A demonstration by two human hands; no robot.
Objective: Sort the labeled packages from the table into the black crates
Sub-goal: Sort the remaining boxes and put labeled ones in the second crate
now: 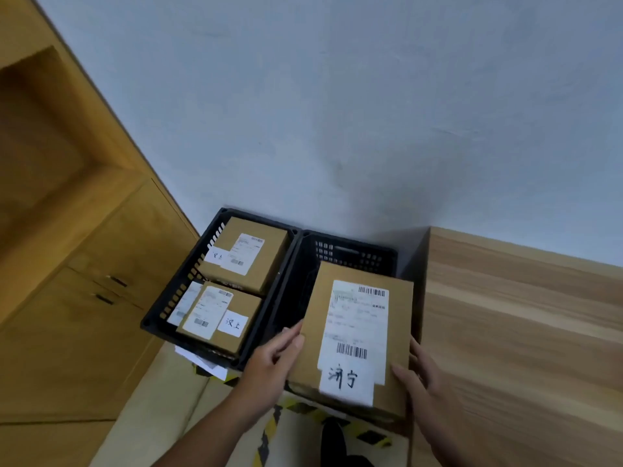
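Observation:
A large brown cardboard package with a white shipping label and a handwritten tag hangs over the right black crate. My left hand presses its left side and my right hand holds its right side. The left black crate holds two labeled brown packages, one at the back and one at the front, with another white label showing beneath the front one.
The wooden table lies to the right of the crates. Wooden cabinets stand to the left and a pale wall behind. Yellow-black floor tape and loose white paper lie below the crates.

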